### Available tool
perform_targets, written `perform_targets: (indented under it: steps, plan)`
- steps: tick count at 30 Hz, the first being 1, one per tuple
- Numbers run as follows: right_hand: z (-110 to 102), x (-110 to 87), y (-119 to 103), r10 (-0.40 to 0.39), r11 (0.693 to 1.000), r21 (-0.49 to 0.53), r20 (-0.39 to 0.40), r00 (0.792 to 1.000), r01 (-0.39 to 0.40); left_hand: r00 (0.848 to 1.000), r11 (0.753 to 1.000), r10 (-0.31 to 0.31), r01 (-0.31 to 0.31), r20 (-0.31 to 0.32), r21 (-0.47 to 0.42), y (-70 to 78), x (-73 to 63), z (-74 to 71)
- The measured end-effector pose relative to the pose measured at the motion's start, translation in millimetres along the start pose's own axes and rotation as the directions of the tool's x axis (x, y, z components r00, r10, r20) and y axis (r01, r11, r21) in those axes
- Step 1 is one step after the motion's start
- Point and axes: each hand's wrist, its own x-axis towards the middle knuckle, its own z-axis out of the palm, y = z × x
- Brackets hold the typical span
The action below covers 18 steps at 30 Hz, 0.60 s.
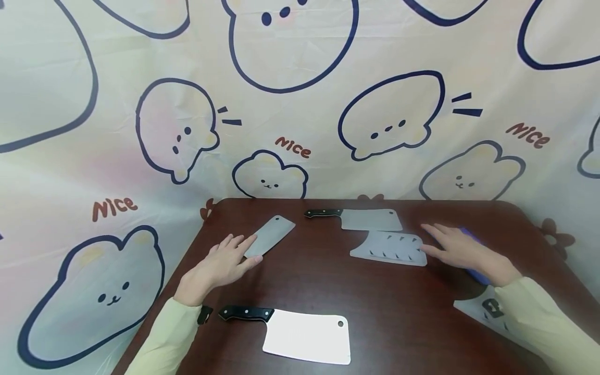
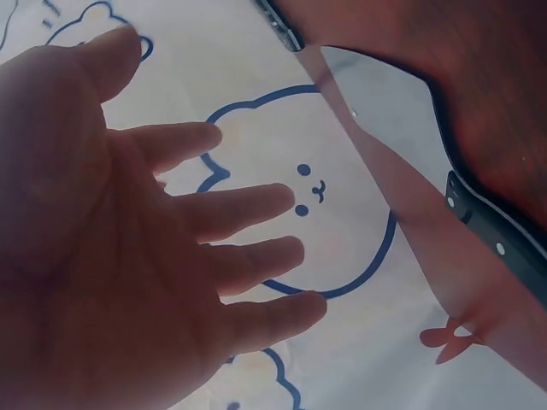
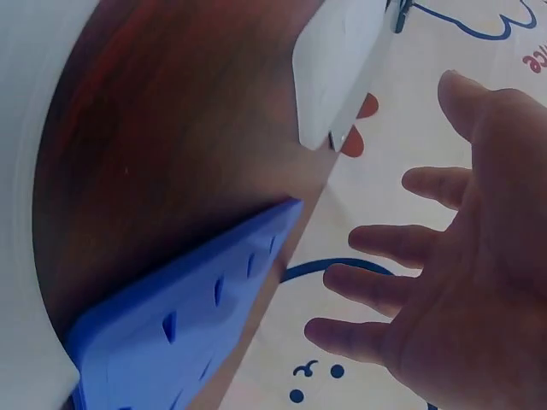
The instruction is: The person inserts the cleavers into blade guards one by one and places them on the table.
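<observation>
My left hand (image 1: 222,265) hovers with fingers spread beside a cleaver whose blade (image 1: 274,234) shows past its fingertips. In the left wrist view, that cleaver's black handle (image 2: 496,239) lies apart from the palm. My right hand (image 1: 457,249) is stretched out, holding nothing, over a blue slotted blade cover (image 3: 188,299). Just left of its fingertips lies a white slotted blade cover (image 1: 391,248). Another pale blade cover (image 1: 487,310) with a dark logo is partly hidden under the right sleeve.
Nearest on the brown table (image 1: 323,281) lies a black-handled cleaver (image 1: 307,336), blade to the right. A second black-handled cleaver (image 1: 370,220) lies near the back edge, next to the white cover. A patterned cloth (image 1: 290,120) hangs behind the table and along its sides.
</observation>
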Motion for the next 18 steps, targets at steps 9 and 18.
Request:
perform_targets:
  steps: [9,18]
  plan:
    - [10,9.8,-8,-0.003,1.000,0.015,0.046,0.999,0.002,1.000,0.998,-0.009,0.010,0.013,-0.063,-2.2,-17.2,11.9]
    - [19,19.9,-11,0.014,0.999,0.039,0.089,0.996,-0.017,0.997,0.997,0.049,-0.045,0.063,-0.065,4.7,-28.4,29.0]
